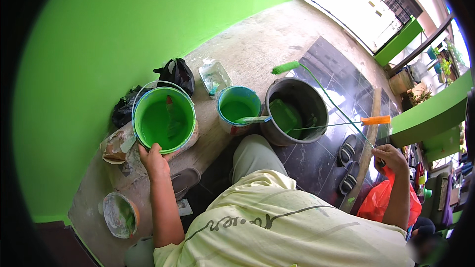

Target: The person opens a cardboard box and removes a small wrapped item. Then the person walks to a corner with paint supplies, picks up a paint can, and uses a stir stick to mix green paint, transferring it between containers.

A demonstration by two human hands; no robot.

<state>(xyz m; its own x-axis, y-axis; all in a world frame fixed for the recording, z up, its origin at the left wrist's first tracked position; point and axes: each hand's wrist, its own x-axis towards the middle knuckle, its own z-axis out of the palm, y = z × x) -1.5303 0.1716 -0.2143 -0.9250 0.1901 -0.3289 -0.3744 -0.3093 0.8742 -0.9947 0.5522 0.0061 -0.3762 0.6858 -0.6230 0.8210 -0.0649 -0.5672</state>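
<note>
At the left, my left hand (154, 159) grips the near rim of a bucket of green paint (188, 113), which leans toward me with its wire handle up. A paintbrush with a reddish handle (169, 104) lies inside that bucket, its bristles at the paint. Out to the right, my right hand (392, 159) is closed round the grip of a long thin paint roller (336, 103). The roller's small green sleeve (285, 67) is up beyond a dark bucket (320, 96). A second roller with an orange handle (376, 120) rests across the dark bucket's rim, its wide green head inside.
Between the buckets stands a smaller pail of green paint (258, 100) with a paint-smeared stick across its rim. A clear tray (214, 75) and black plastic bags (177, 75) lie behind. Slippers (348, 149) and a red bag (376, 200) are at right; a green wall (114, 20) rises left.
</note>
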